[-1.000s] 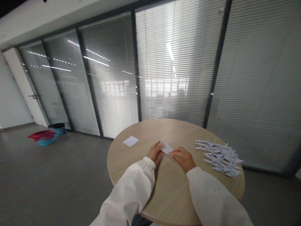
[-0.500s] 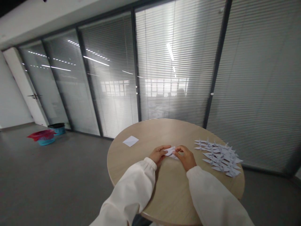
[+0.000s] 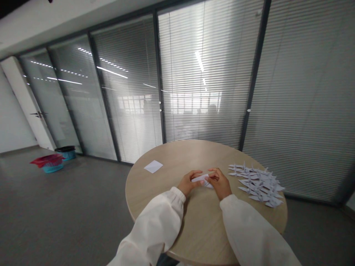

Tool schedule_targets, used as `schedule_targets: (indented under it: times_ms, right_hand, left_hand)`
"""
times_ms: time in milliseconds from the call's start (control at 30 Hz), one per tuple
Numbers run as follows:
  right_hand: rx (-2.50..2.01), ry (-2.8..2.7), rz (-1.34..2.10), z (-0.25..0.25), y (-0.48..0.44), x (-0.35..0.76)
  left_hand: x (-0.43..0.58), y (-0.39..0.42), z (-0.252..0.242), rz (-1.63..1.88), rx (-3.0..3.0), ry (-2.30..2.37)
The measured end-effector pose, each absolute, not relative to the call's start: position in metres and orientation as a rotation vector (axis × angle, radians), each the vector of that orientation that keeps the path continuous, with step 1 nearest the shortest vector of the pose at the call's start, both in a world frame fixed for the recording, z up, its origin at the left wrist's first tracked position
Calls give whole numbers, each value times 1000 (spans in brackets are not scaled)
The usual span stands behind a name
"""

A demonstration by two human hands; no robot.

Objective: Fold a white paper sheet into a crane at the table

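Note:
My left hand [image 3: 188, 183] and my right hand [image 3: 220, 183] meet above the middle of a round light-wood table [image 3: 163, 177]. Both pinch a small folded piece of white paper [image 3: 201, 180] between fingers and thumbs, and the fingers hide part of it. To the right of my right hand lies a spread of several white origami cranes [image 3: 256, 184]. Farther left on the tabletop, out of reach of my fingers, is a flat square sheet of white paper [image 3: 153, 166]. White cuffed sleeves cover both forearms.
Behind the table runs a glass partition with slatted blinds [image 3: 199, 92]. A grey floor surrounds the table. Far left stand a red-and-teal basket [image 3: 50, 164] and a teal bin with a black liner [image 3: 66, 153], near a white door [image 3: 41, 114].
My hands have come together on the paper, which was a flat pointed piece held between them earlier and now looks more folded. The view has shifted slightly.

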State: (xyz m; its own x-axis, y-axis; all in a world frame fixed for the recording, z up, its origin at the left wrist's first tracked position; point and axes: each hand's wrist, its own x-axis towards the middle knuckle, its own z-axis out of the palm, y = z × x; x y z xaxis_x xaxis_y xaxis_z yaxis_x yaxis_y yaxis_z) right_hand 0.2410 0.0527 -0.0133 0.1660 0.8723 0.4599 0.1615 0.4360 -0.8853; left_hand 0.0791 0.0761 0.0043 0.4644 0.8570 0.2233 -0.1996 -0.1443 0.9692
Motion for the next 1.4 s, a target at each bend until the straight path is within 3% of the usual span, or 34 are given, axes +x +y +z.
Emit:
schedule_targets:
  times_ms: [367, 1200, 1400]
  right_hand:
    - [-997, -1321, 689, -9, 49, 238]
    - [-1056, -1336, 661, -8, 51, 239]
    - [-1043, -1311, 635, -5, 49, 239]
  left_hand:
    - [77, 73, 10, 1097, 1676, 945]
    - [77, 69, 10, 1118, 1779, 995]
    - [76, 71, 12, 1257, 1667, 947]
